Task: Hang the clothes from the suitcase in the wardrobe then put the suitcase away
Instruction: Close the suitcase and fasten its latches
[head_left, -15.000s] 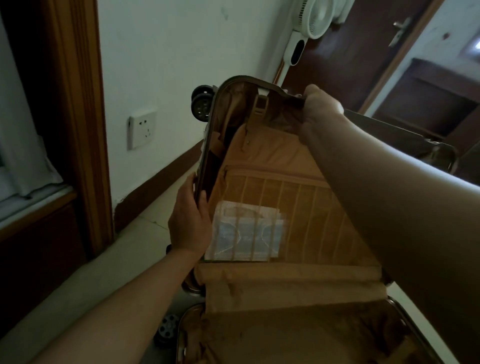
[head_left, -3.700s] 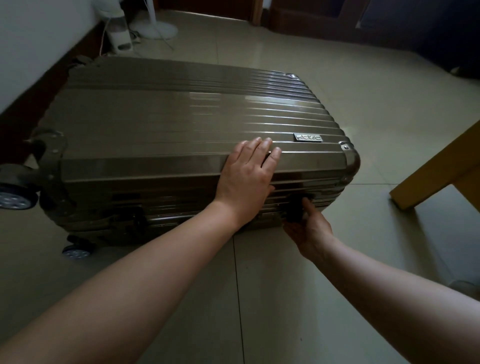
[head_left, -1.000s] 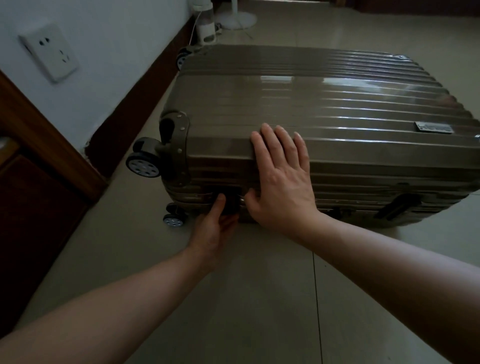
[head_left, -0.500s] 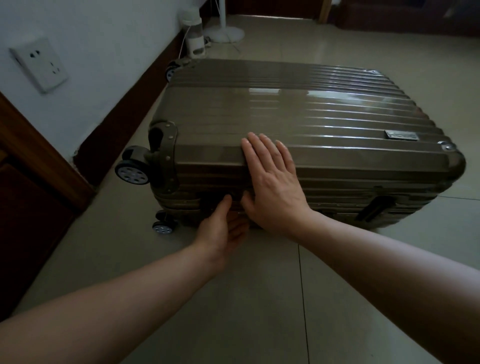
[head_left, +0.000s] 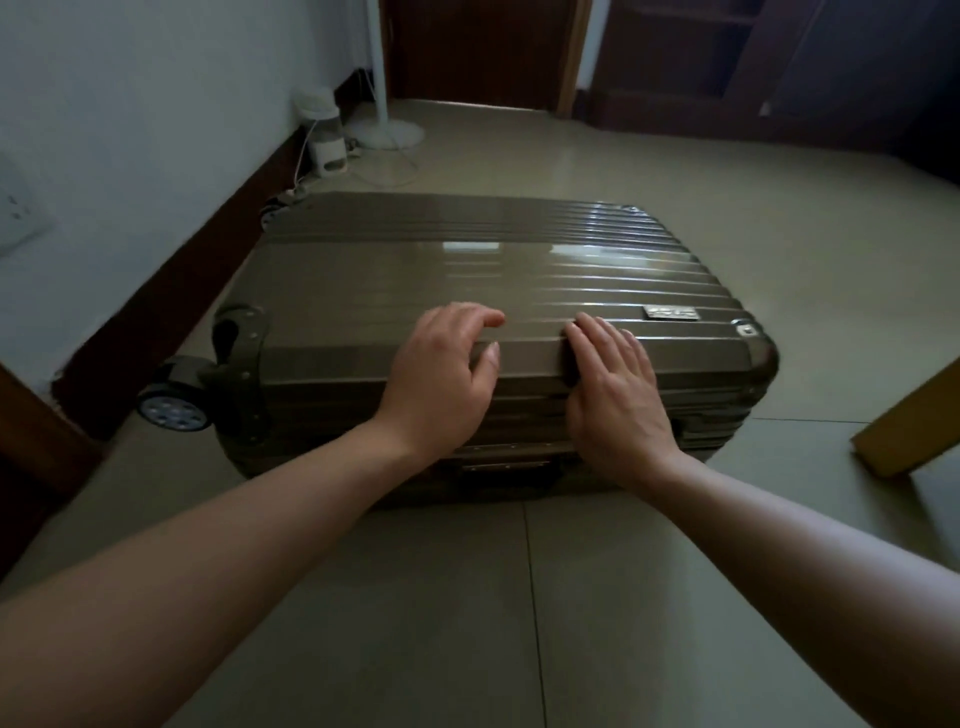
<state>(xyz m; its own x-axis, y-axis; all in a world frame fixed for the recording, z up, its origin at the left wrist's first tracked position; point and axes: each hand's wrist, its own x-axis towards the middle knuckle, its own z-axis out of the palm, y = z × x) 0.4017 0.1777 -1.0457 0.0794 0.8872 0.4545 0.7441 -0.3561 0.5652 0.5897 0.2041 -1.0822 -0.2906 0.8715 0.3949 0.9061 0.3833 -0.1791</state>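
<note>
The left grip (head_left: 441, 374), a bare hand, lies on the near top edge of the suitcase (head_left: 467, 270). Its fingers are loosely bent over the ribbed lid and its thumb lies along the edge; it holds nothing. The right grip (head_left: 618, 395) lies just beside it on the same edge, with the fingers straight and flat on the shell, also holding nothing. Between the two wrists, lower on the near side wall, there is a flat side handle (head_left: 506, 467).

The suitcase is a brown-olive hard case. It lies flat and closed on the tiled floor (head_left: 519, 597), with its left end near the dark skirting board (head_left: 171, 301) of the pale wall. A grey wheel (head_left: 174, 410) stands out at the near left corner.

Behind the suitcase, near the wall, stand a small white appliance (head_left: 324, 140) and the round white base of a fan (head_left: 384, 132). Farther back is a dark wooden door (head_left: 478, 52). At the right, a yellow wooden furniture part (head_left: 914, 426) stands on the floor, apart from the case. A white wall socket (head_left: 15, 213) is at the left edge.

A small metal badge (head_left: 670, 312) sits on the lid near the right grip; its writing is too blurred to read.
</note>
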